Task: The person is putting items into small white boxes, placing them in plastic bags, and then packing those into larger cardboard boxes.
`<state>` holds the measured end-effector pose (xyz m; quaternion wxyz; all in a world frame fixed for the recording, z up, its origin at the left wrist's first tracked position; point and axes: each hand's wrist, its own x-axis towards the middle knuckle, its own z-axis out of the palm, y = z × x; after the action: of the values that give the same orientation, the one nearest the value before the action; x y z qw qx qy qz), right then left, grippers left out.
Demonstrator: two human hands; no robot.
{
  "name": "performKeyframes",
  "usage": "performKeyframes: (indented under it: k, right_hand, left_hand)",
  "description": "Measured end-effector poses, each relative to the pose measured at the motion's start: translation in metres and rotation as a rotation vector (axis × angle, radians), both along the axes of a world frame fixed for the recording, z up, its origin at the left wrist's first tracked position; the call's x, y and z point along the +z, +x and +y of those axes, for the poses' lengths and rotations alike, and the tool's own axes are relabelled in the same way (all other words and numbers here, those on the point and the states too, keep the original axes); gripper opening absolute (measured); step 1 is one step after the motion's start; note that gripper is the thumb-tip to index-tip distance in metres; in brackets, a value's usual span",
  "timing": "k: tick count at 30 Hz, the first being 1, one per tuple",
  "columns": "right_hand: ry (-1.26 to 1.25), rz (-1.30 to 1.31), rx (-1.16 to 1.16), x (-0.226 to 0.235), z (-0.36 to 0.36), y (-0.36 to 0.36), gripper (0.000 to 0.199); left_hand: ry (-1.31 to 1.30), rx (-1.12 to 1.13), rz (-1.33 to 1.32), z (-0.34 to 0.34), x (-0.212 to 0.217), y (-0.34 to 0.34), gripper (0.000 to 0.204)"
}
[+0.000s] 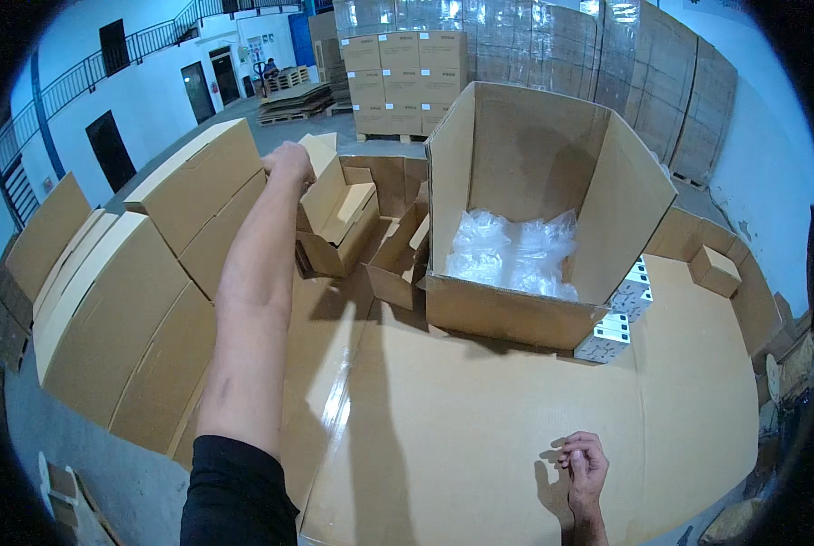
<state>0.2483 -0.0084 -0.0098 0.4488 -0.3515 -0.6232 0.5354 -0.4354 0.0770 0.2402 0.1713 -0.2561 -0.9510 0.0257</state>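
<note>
My left arm stretches to the far left, and my left hand (290, 164) is closed at the upper edge of the stacked brown cartons (202, 173), beside an open small carton (338, 214). Its fingertips are hidden, so what they grip cannot be made out. Low on the right, my right hand (584, 469) hovers over the cardboard surface (498, 437), fingers loosely curled with nothing visible in them. A big open carton (516, 309) stands beyond it, holding clear plastic bags (507, 250). Another small open carton (398, 264) sits at that carton's left side.
White patterned boxes (604, 341) lie by the big carton's right corner. A small brown box (716, 271) rests at the far right against an upright cardboard edge. Beyond stand palletised cartons (402, 82) and wrapped stacks (543, 45). A person (270, 68) is far back.
</note>
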Motion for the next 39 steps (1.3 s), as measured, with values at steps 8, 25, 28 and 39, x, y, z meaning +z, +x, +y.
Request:
performKeyframes:
  k: [8, 25, 28, 39]
  right_hand:
    - [0.011, 0.021, -0.012, 0.005, 0.003, -0.008, 0.019]
    - [0.015, -0.030, -0.042, 0.002, 0.003, 0.002, 0.011]
    - [-0.012, 0.032, 0.058, 0.004, -0.002, -0.014, 0.009]
    - [0.025, -0.063, 0.010, 0.007, -0.003, -0.002, 0.009]
  left_hand:
    - [0.152, -0.068, -0.113, 0.001, -0.011, -0.015, 0.074]
    - [-0.102, -0.813, -0.329, 0.080, -0.158, 0.096, 0.026]
    - [-0.070, -0.744, -0.196, 0.043, -0.165, 0.028, 0.022]
    - [0.541, -0.700, 0.224, 0.009, -0.001, 0.050, 0.015]
